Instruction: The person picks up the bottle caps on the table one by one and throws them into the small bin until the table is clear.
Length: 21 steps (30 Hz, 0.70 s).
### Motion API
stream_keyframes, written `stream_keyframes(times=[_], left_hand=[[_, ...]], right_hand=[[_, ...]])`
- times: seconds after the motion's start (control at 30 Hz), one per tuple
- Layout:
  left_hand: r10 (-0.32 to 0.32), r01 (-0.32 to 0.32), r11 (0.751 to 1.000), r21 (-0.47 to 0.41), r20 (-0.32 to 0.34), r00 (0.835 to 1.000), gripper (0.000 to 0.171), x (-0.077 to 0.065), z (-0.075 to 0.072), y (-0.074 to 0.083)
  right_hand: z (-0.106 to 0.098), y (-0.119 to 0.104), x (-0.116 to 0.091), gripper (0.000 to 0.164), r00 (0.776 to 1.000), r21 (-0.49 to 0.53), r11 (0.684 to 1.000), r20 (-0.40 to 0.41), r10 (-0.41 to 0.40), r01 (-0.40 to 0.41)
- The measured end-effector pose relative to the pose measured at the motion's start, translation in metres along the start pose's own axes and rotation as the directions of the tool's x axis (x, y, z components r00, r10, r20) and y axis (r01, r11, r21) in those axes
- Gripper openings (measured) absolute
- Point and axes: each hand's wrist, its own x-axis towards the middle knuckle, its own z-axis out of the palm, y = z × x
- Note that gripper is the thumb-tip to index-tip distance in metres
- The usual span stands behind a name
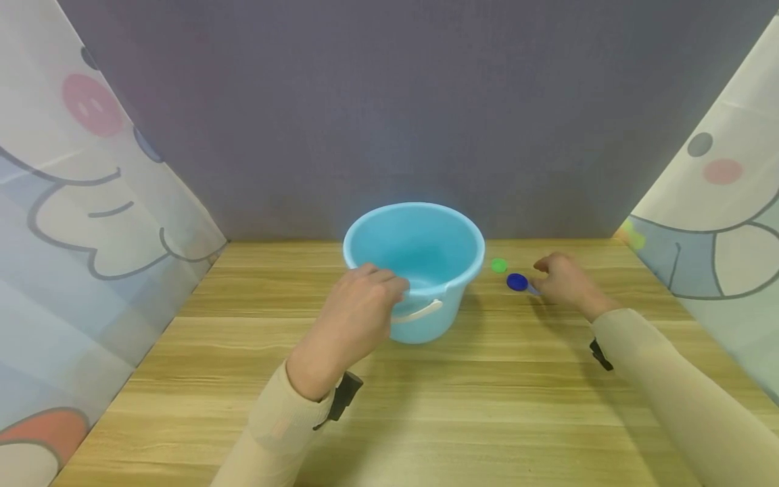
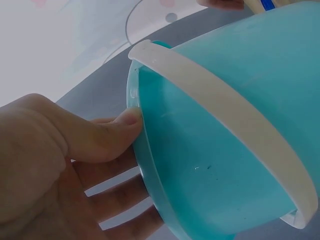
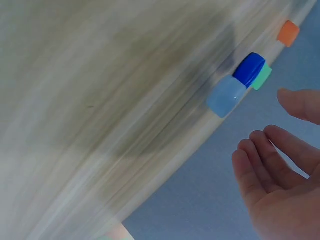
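A light blue bucket (image 1: 452, 308) stands upright, its white handle (image 1: 420, 313) hanging down in front. My left hand (image 1: 362, 308) grips the near rim; in the left wrist view its thumb (image 2: 129, 117) presses on the rim's outside and the fingers go over to the other side. Right of the bucket, my right hand (image 1: 562, 281) hovers by several small caps, fingers loosely bent with nothing between them. A dark blue cap (image 3: 249, 70), a light blue cap (image 3: 227, 96), a green cap (image 3: 262, 78) and an orange cap (image 3: 288, 33) show in the right wrist view.
The wood-grain table (image 1: 487, 406) meets a grey wall (image 1: 414, 101) behind the bucket. Cartoon-printed white sheets (image 1: 61, 223) hang along the left and right sides. In the head view, I cannot see the orange cap.
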Motion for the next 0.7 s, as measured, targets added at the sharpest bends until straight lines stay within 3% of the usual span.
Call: stream_keyframes(times=[0.7], left_hand=[[-0.008,0.008,1.0,0.003,-0.004,1.0,0.014,0.0,0.001,0.0]], right_hand=[[0.013,0.022,0.008,0.053,0.997,-0.069,0.997,0.065,0.036,-0.031]])
